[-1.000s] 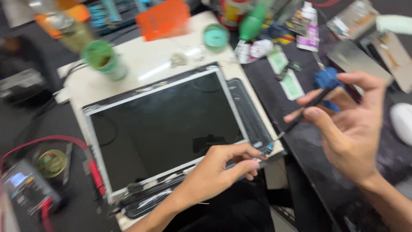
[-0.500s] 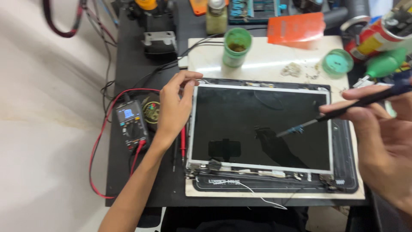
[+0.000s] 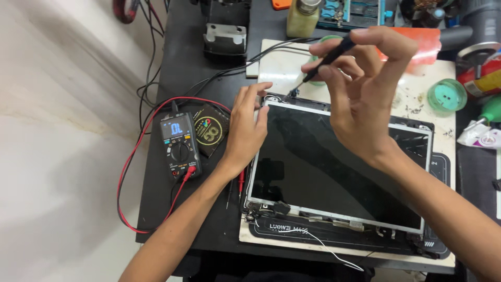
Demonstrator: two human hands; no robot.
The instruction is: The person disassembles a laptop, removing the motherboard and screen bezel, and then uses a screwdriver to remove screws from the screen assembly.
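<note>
Laptop screen panel flat on a pale mat at centre of the dark tabletop, glass dark, thin light frame all round, hinge end with loose cables toward the near edge. Thin white wire trailing off the near edge of the panel.

Left hand palm down, fingers loosely spread, fingertips resting on the far left corner of the panel; nothing clamped in it.

Right hand raised above the far edge of the panel, thumb and fingers pinched around a slim black screwdriver. Tool slanted, tip down at the far left corner of the panel, just beside the left fingertips. Contact of tip with a screw: cannot tell.

Just left of the left hand: dark round tin, then black multimeter with lit display, red lead looping round it and over the tabletop edge. Red probe tips lying beside the left wrist.

Far side of mat: orange plastic piece, green round cap, yellowish bottle behind.
</note>
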